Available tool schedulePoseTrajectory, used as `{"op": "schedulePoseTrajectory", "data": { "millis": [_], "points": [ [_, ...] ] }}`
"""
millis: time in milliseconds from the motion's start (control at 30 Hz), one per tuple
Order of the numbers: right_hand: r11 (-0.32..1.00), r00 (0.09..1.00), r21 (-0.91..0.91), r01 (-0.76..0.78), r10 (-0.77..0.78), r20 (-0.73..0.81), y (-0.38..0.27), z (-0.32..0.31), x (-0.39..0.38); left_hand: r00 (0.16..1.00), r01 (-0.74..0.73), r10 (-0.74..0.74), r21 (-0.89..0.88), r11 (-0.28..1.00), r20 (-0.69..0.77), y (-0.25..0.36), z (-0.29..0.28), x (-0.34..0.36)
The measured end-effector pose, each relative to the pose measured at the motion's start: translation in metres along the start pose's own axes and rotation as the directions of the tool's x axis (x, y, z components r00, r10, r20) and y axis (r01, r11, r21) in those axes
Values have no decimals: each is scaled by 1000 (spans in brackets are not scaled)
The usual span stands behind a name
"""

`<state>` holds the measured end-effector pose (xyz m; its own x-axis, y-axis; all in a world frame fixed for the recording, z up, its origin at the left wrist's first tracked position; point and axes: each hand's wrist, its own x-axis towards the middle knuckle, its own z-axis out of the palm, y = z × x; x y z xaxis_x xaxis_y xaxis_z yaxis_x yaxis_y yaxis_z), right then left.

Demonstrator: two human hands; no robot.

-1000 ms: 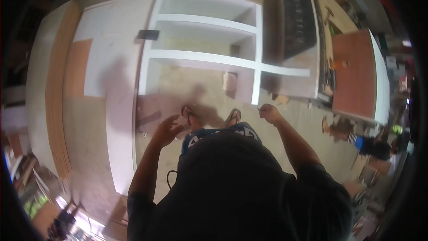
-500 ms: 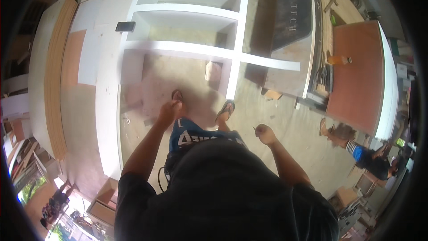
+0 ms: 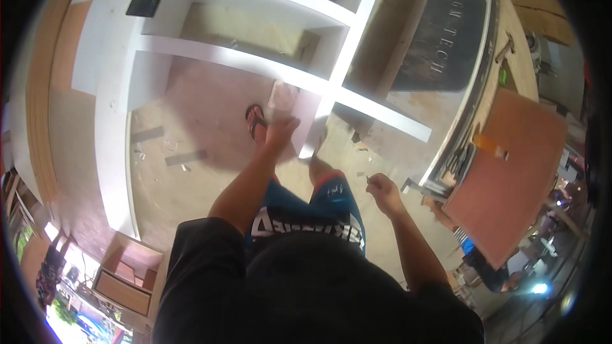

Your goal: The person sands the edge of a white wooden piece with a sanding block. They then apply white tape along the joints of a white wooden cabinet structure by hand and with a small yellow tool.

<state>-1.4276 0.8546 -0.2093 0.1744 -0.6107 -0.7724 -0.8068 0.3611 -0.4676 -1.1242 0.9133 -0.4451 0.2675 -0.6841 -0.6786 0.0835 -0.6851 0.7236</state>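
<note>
My left hand is over the lower bay of a white shelf frame, beside a pale block-like piece. Its fingers look loosely apart, and I see nothing held in them. Out to the right, above the bare floor, my right hand is closed in a pinch. A small thin piece sticks out from its fingertips, too small to name. On the frame's left side lies a black phone.
A workbench at the right carries a reddish-brown board, an orange bottle and a hammer. Stacked boards stand at the left. Scraps litter the floor. Another person is at the lower right, partly behind the board.
I have stepped forward into the frame's lower bay and turned somewhat. My left hand has moved right and farther out, over the frame. The right hand keeps its pinch.
</note>
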Motion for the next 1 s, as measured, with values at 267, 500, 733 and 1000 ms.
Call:
{"op": "schedulePoseTrajectory", "data": {
  "millis": [267, 500, 733, 1000],
  "points": [
    [998, 993, -47, 48, -42, 114, -45, -28, 195, 974, 118, -150, -180, 976, -172, -11, 96, 105],
    [991, 982, 129, -43, 19, 188, -29, -44, 266, 963, 186, -250, -414, 891, -105, -33, 133, 129],
    [994, 973, 87, -70, 49, 226, -3, -42, 267, 940, 215, -314, -478, 852, -136, -28, 144, 131],
    [986, 959, -111, 122, -89, 268, -23, -50, 297, 904, 256, -365, -404, 878, -222, 2, 139, 129]
  ]
}}
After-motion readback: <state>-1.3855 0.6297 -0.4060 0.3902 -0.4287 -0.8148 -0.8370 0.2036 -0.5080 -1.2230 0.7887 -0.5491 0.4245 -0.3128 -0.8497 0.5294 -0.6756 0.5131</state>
